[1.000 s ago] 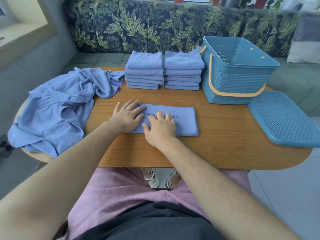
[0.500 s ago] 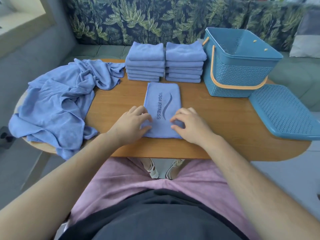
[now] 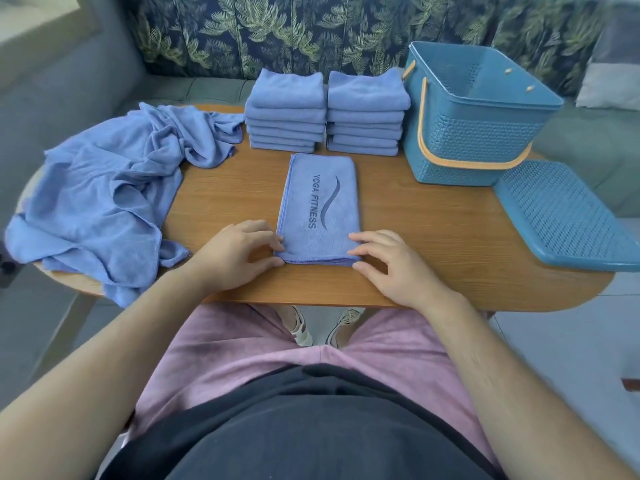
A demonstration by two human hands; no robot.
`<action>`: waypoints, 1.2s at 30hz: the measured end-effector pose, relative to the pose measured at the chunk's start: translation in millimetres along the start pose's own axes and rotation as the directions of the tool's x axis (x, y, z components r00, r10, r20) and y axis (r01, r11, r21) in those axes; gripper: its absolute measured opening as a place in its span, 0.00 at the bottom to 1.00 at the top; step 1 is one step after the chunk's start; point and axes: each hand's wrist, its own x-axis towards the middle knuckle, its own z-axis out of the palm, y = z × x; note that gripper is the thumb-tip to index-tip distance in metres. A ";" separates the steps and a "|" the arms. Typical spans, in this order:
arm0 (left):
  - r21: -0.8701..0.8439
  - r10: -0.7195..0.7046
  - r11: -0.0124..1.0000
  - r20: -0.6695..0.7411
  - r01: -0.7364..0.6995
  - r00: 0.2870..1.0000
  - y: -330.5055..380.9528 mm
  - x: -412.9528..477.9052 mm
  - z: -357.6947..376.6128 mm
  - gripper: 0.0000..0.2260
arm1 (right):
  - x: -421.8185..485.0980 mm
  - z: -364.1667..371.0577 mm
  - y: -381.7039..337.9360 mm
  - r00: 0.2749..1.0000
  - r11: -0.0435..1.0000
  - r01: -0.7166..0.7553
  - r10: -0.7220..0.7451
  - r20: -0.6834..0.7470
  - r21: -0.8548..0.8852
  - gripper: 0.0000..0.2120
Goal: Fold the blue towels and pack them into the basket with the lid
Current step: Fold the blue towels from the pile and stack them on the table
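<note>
A blue towel printed "YOGA FITNESS", folded into a long strip, lies on the wooden table with its short end toward me. My left hand pinches its near left corner, and my right hand pinches its near right corner. Behind it stand two stacks of folded blue towels. The blue basket with an orange handle stands open at the back right. Its perforated lid lies flat on the table beside it.
A heap of unfolded blue towels covers the table's left end and hangs over the edge. A sofa with leaf-print cushions runs behind the table. The lid overhangs the table's right edge.
The towel was turned from lying crosswise to lying lengthwise away from me. Both hands slid from pressing on top of it to its two near corners.
</note>
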 end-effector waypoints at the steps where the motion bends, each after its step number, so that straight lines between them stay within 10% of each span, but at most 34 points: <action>1: 0.040 0.006 0.999 -0.011 -0.006 1.000 1.5 0.5 0.3 0.14 | 0.7 1.0 -0.8 1.000 0.999 0.014 -0.014 -0.018 -0.029 0.07; 24: -0.561 -0.394 0.785 -0.127 0.262 0.910 17.3 96.6 -45.5 0.01 | 78.8 -50.6 -18.7 0.942 0.854 -0.280 0.333 -0.048 0.438 0.06; 32: -0.688 -0.574 0.587 0.018 0.427 0.819 -13.9 150.2 -26.4 0.06 | 143.4 -29.7 18.9 0.895 0.864 -0.411 0.443 -0.054 0.289 0.10; 36: -0.449 -0.567 0.747 -0.044 0.490 0.823 -30.0 160.3 -8.3 0.07 | 153.7 -10.7 32.5 0.849 0.839 -0.515 0.528 -0.033 0.175 0.13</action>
